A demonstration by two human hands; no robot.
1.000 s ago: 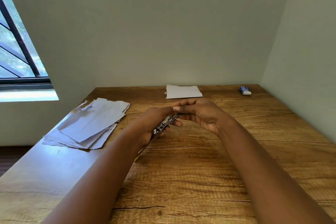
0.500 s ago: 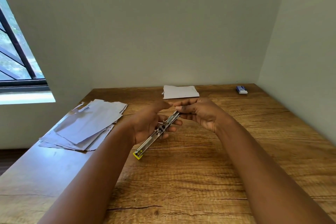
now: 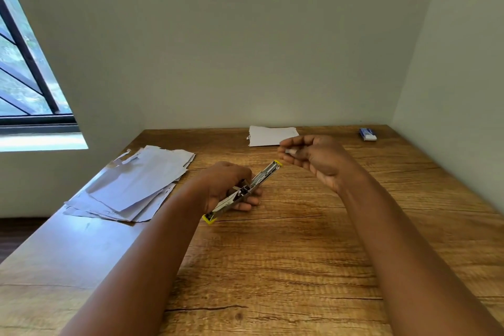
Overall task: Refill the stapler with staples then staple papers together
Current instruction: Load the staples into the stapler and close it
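Wooden table (image 3: 300,267): left hand (image 3: 226,185) grips opened stapler (image 3: 242,191), right hand (image 3: 313,157) pinches staples (image 3: 291,151), papers (image 3: 136,185) left

You have open wooden table (image 3: 313,267) across the whole near half, between and in front of both forearms, with nothing lying on it. Your left flank is blocked by a loose spread of papers (image 3: 136,185) that reaches the table's left edge. At the far edge a smaller folded paper (image 3: 270,135) sits against the wall, just behind your right hand (image 3: 313,158), and a small blue-and-white box (image 3: 367,134) occupies the far right corner (well apart from everything else). The strip between that box and the folded paper is bare. Walls close off the back and right sides, so any reach there ends at the table's edge.
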